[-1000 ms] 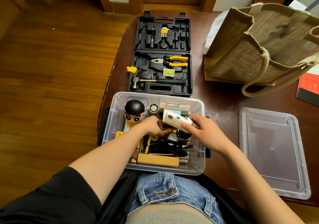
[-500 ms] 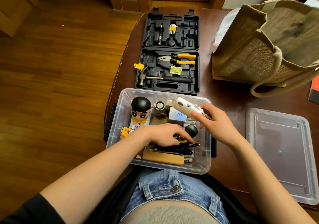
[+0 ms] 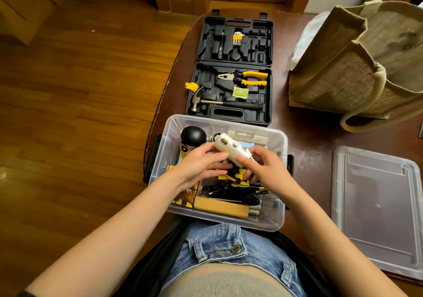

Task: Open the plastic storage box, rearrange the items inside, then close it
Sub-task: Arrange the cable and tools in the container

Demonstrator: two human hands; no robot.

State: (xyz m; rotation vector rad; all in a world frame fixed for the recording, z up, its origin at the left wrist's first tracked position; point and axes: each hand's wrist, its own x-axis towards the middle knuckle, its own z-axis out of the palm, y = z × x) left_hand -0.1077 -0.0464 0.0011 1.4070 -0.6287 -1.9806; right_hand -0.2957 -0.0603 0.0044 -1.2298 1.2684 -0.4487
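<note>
The clear plastic storage box (image 3: pixel 229 220) stands open at the table's near edge, right above my lap. Its clear lid (image 3: pixel 375 205) lies flat on the table to the right. Over the middle of the box both hands hold a white hand-held device (image 3: pixel 230 146). My left hand (image 3: pixel 199 166) grips its left end from below. My right hand (image 3: pixel 266 170) pinches its right end, thumb on top. Inside the box are a black-haired figurine (image 3: pixel 193 135), black cables (image 3: pixel 235 193), a wooden block (image 3: pixel 220 207), batteries (image 3: pixel 255 209) and yellow items partly hidden under my hands.
An open black tool case (image 3: pixel 231 113) with a hammer, pliers and hex keys lies just behind the box. A jute bag (image 3: pixel 366 67) stands at the back right. The table's left edge (image 3: pixel 160 104) drops to a wooden floor.
My left hand rose from among the items in the box and took hold of the white device. The device shifted left, now held by both hands.
</note>
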